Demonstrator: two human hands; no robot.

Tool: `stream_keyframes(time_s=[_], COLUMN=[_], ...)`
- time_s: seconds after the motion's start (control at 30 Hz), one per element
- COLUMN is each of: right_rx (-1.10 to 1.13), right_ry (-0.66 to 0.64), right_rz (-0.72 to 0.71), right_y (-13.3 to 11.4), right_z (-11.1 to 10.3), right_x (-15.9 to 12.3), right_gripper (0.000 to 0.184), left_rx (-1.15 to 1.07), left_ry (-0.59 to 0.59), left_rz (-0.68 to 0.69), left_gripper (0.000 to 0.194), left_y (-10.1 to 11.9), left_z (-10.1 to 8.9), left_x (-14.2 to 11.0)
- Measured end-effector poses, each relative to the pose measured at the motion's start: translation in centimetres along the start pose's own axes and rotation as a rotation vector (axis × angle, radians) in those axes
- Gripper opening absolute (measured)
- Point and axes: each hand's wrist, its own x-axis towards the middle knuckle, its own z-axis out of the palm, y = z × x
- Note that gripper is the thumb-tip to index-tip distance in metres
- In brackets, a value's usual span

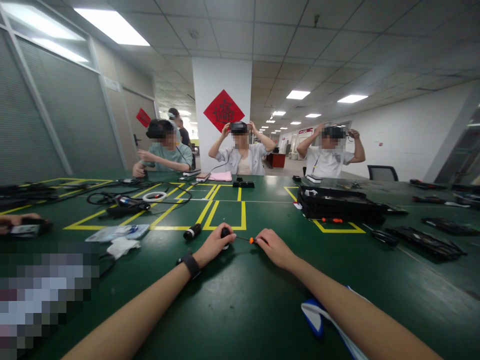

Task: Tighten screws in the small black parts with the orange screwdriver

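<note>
Near the middle of the green table, my left hand is closed around a small black cylinder, its fingers wrapped over the side. My right hand pinches a screwdriver with an orange and black handle. The thin shaft points left, and its end lies close to my left fingertips; whether it touches the cylinder I cannot tell. Another black cylinder with a pale band rests on its side just left of my left hand. A dark band is on my left wrist.
Stacked black trays stand at right, with an orange-handled tool before them. Black panels lie farther right. Cables, a plastic bag and crumpled tissue sit left. Blue-white fabric lies under my right forearm. Several people sit opposite.
</note>
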Motion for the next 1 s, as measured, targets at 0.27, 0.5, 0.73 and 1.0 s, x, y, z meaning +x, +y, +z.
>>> stream_keyframes(time_s=[0.27, 0.5, 0.73, 1.0], right_rx=[0.029, 0.014, 0.026, 0.012], right_ry=[0.041, 0.004, 0.029, -0.008], right_rz=[0.009, 0.009, 0.032, 0.023], right_y=[0.14, 0.04, 0.24, 0.24], right_z=[0.22, 0.2, 0.29, 0.23], right_x=[-0.01, 0.15, -0.09, 0.1], right_gripper=[0.015, 0.02, 0.013, 0.023], left_rx=[0.028, 0.022, -0.014, 0.006], left_ry=[0.019, 0.018, 0.003, -0.004], left_rz=[0.002, 0.03, -0.001, 0.006], left_gripper=[0.026, 0.022, 0.025, 0.024], left_y=[-0.63, -0.47, -0.06, -0.29], left_z=[-0.05, -0.13, -0.06, -0.08], left_x=[0.25, 0.1, -0.03, 0.01])
